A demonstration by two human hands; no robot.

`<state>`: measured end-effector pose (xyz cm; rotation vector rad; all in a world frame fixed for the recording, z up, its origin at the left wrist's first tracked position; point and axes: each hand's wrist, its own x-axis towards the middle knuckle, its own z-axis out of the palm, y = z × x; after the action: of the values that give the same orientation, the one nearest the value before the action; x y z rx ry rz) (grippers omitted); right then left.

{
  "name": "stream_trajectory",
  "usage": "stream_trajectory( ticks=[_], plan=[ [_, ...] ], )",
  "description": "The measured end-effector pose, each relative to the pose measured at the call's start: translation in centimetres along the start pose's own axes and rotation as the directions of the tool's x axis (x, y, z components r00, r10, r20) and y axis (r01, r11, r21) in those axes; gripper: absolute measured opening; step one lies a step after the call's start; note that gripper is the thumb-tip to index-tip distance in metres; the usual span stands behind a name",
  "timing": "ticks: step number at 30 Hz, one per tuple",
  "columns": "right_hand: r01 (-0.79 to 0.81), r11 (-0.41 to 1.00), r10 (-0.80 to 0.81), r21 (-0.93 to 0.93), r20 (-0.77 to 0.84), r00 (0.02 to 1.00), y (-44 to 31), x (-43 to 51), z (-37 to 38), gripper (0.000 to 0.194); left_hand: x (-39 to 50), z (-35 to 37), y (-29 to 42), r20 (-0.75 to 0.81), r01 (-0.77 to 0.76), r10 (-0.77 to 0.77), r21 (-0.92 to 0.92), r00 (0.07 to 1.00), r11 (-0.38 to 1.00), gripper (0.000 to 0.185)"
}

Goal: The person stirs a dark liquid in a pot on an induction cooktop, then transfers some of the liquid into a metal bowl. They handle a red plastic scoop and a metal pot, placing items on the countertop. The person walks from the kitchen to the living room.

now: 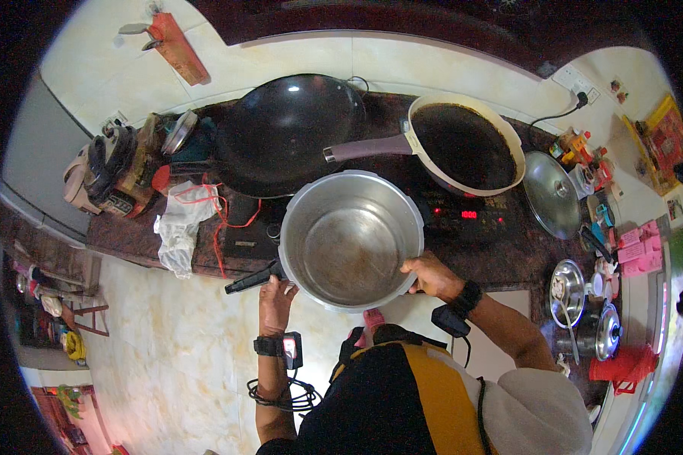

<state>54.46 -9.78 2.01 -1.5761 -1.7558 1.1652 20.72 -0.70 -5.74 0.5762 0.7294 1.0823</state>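
An empty aluminium pressure cooker pot [350, 242], its lid off, is held between my hands at the counter's front edge. At the pot's lower left, my left hand [276, 304] grips the root of its black handle [252, 278]. The rim on the right side is pinched by my right hand [432, 276], its thumb over the edge. Behind the pot lies a large black wok [296, 131]. A cream-rimmed frying pan [467, 145] with dark liquid in it sits on the lit induction cooktop [478, 215], its mauve handle pointing left over the wok's edge.
Left on the counter [131, 242] are a white plastic bag [185, 227] with red string and an electric cooker [114, 176]. A glass lid [552, 194], seasoning bottles [572, 147], a steel bowl [567, 284] with a spoon and a lidded pot [608, 333] stand at the right.
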Motion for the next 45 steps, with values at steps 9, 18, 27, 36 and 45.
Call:
stream_trajectory(
  ticks=[9,18,27,36,45],
  plan=[
    [-0.013,0.996,0.015,0.083,-0.023,1.000,0.3,-0.4,-0.3,0.023,0.5,0.6,0.3,0.054,-0.022,0.019,0.050,0.998,0.999,0.022],
    [-0.061,0.912,0.090,0.405,-0.053,0.995,2.8,-0.8,-0.1,0.025,1.1,1.8,0.8,0.054,0.017,-0.025,0.138,0.998,0.990,0.021],
    [-0.392,0.473,0.463,0.789,0.156,0.873,1.6,-0.3,0.0,0.041,1.7,2.6,0.9,0.020,0.025,-0.028,0.136,0.999,0.990,0.026],
    [-0.376,0.471,0.439,0.798,0.157,0.885,0.8,-1.2,-0.5,0.066,1.0,3.7,0.7,0.061,0.020,-0.033,0.202,0.998,0.979,0.036],
    [-0.269,0.513,0.358,0.815,0.082,0.930,1.1,-4.3,-0.1,0.063,-0.7,4.1,0.8,0.122,-0.002,-0.033,0.276,0.992,0.961,0.037]
  ],
)
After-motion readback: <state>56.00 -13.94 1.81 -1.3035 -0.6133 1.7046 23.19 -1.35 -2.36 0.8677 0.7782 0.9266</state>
